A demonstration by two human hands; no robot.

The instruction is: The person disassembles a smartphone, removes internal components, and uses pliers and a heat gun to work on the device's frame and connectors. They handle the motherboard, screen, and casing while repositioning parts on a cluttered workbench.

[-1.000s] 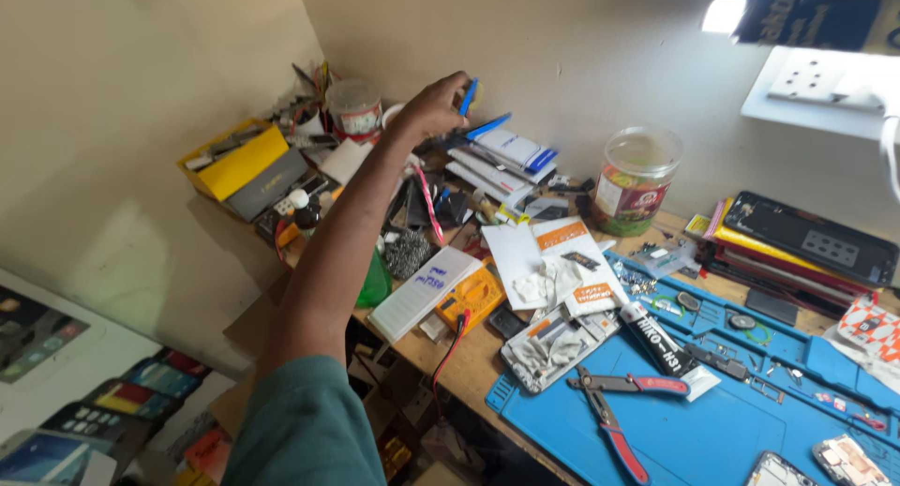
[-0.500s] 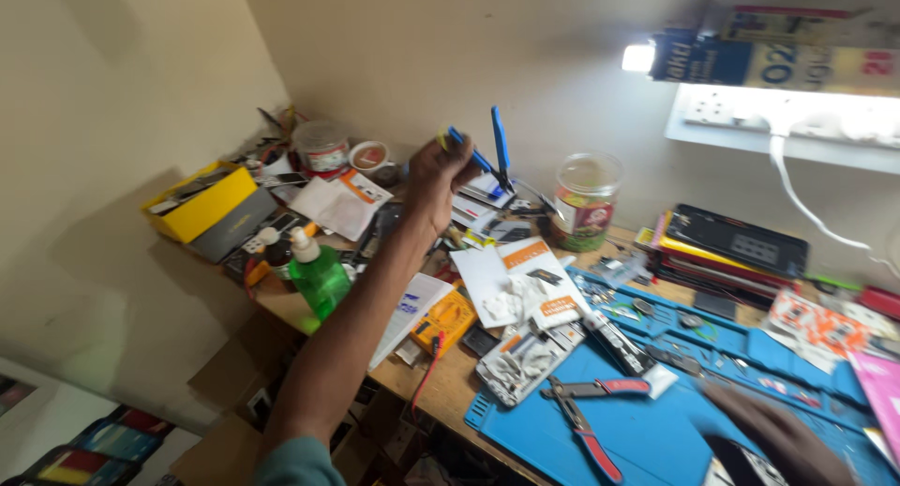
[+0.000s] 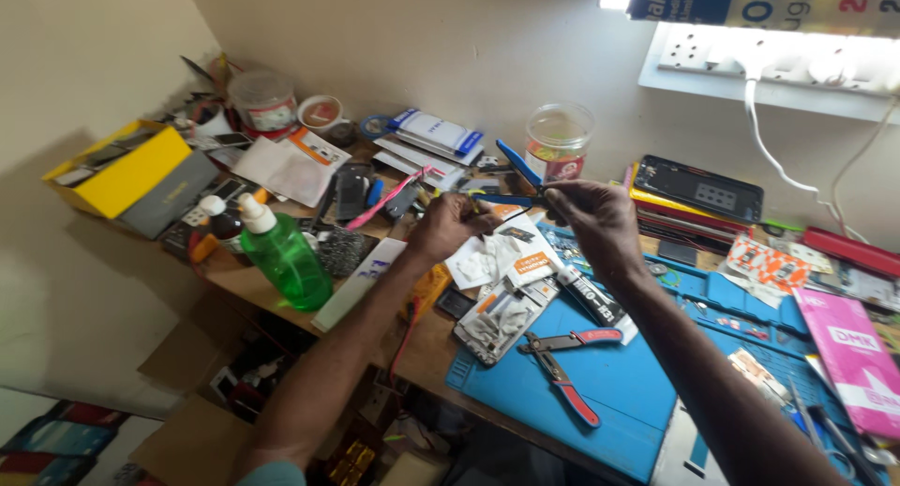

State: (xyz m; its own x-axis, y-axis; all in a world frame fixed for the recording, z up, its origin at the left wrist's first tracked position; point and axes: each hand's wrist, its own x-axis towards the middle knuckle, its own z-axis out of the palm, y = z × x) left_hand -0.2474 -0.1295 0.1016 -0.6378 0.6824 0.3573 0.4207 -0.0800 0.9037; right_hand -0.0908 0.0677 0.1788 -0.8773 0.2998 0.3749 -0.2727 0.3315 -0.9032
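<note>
A pair of blue-handled pliers (image 3: pixel 511 158) is held above the cluttered workbench, between both hands. My left hand (image 3: pixel 452 225) pinches the end of the lower handle. My right hand (image 3: pixel 598 219) grips the tool near its head, and the other handle sticks up and to the left. The jaws are hidden behind my right fingers. Under the hands lie white packets (image 3: pixel 497 256) and a dismantled phone frame (image 3: pixel 492 319).
A blue work mat (image 3: pixel 619 392) carries red-and-blue pliers (image 3: pixel 562 373). A green spray bottle (image 3: pixel 284 256) and a yellow box (image 3: pixel 122 167) stand to the left. A clear jar (image 3: pixel 560 139), a black phone (image 3: pixel 701 188), a pink package (image 3: pixel 855 347) and a wall power strip (image 3: pixel 778 59) are behind and right.
My left hand has drawn back from the far pile with the blue-handled pliers. My right hand has come up and taken hold of them too.
</note>
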